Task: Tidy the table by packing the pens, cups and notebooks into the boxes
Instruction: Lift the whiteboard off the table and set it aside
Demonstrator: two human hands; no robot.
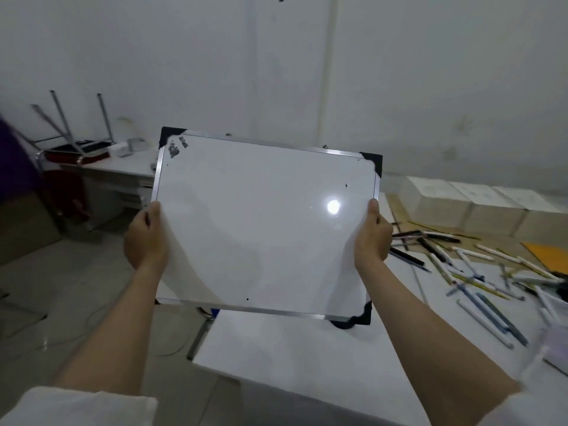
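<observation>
Both hands (pixel 147 238) (pixel 373 238) grip a whiteboard (pixel 261 222); white boxes (pixel 479 204) look closed, contents unseen.

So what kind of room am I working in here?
Likely a storeroom or back office: bare white walls, a white table strewn with pens, stacked white boxes, and upturned furniture piled at the left. Both hands hold a whiteboard.

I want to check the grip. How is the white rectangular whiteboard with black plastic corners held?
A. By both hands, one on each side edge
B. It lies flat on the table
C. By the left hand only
A: the left hand and right hand each grip a side edge of the white rectangular whiteboard.
</observation>
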